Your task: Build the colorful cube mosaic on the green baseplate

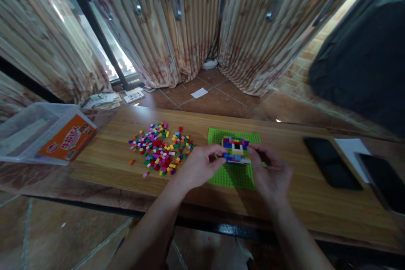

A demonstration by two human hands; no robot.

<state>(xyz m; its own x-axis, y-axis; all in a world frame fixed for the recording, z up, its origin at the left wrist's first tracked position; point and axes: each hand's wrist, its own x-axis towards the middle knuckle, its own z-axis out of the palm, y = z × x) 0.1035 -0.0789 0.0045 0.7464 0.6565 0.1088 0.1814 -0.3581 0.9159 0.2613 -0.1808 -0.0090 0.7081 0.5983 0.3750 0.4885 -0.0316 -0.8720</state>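
Observation:
A small model of colourful toy bricks (234,159), blue, yellow, red and white with a dark square gap in its middle, is between my hands over a green studded baseplate (234,179). My left hand (202,163) pinches its left end with thumb and forefinger. At the right end, my right hand (272,173) has its fingers closed on the model's side; some fingertips are hidden. Whether the model rests on the baseplate or is raised slightly, I cannot tell. Left of my left hand lies a spread of loose toy bricks (161,147) in many colours.
A clear plastic tub (41,109) with an orange label stands at the wooden board's left end. On the right lie a dark tablet-like slab (331,163), white paper (351,147) and a dark phone-like device (384,181). Patterned curtains (196,33) hang beyond the table.

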